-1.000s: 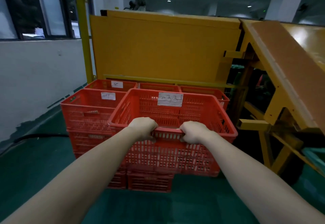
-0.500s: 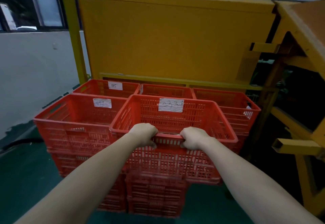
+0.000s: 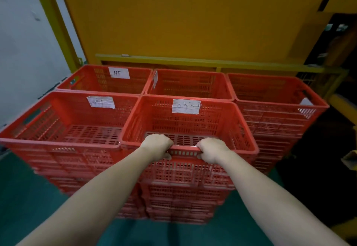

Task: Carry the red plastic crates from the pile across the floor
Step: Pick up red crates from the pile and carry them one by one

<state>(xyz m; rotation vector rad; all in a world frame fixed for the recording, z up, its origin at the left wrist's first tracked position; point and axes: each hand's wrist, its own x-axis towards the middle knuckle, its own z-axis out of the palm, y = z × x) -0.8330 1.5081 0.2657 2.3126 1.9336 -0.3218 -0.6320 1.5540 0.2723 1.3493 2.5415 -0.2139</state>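
Between the two hands runs the near rim of the crate (image 3: 193, 127). The left hand (image 3: 157, 146) and the right hand (image 3: 212, 150) grip it close together at the middle, knuckles up. Their fingers curl over the edge into what looks like the handle slot. Both hands are clenched on the plastic and hold nothing else.

The crate lies straight ahead of the hands, and its long axis seems to run away from them toward the far wall, where a paper label (image 3: 186, 106) is stuck. Neither hand is clearly nearer; they share the load evenly.

To the left of the left hand, a neighbouring crate in the pile (image 3: 63, 129) has its rim touching or just beside the held one. More crates stand beyond and to the right of the right hand. Whether the held crate rests on the stack beneath it or hangs just clear of it cannot be told. I judge that any move across the green floor (image 3: 29, 197) begins with lifting it up and drawing it back toward the body.
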